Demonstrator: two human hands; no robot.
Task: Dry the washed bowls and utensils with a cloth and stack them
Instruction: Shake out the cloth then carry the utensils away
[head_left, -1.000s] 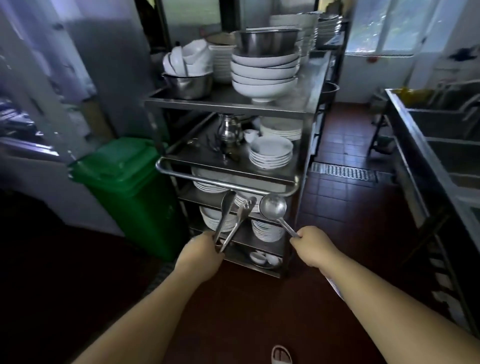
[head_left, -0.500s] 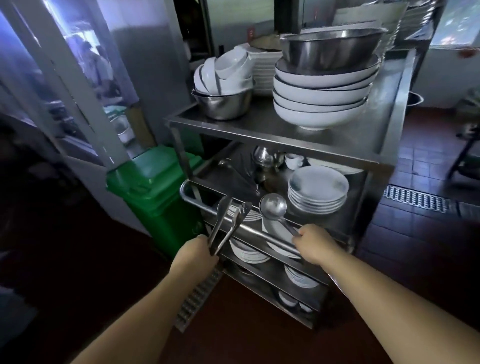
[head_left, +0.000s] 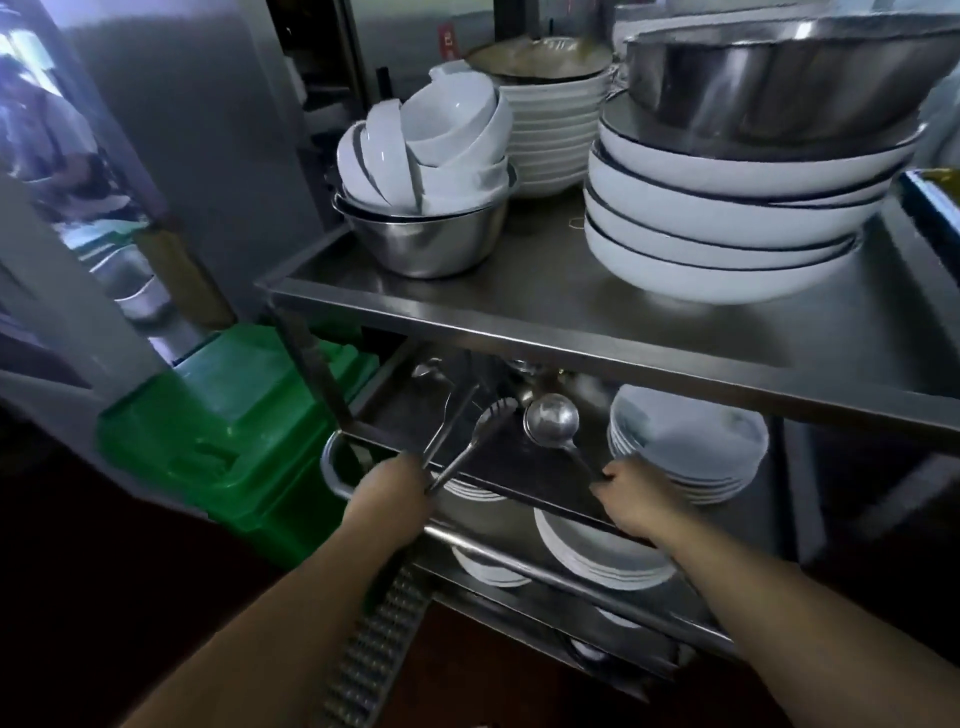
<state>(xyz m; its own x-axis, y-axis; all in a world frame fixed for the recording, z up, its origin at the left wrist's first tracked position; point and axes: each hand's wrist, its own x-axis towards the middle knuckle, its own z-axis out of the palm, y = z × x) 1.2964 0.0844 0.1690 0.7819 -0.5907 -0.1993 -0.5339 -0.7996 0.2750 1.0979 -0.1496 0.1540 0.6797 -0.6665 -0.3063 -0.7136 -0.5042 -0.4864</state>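
Observation:
My left hand grips steel tongs that reach over the second shelf of a steel rack. My right hand holds the handle of a steel ladle, whose bowl hangs over that same shelf. On the rack's top stand a stack of wide white bowls with a large steel basin on it, and a steel bowl filled with small white bowls. No cloth is in view.
White plates are stacked on the second shelf at the right, more plates on the shelves below. A green bin stands left of the rack. A floor drain grate lies under my left arm.
I have come closer to the rack. Both hands have moved forward, so the tongs and ladle now reach in over the second shelf.

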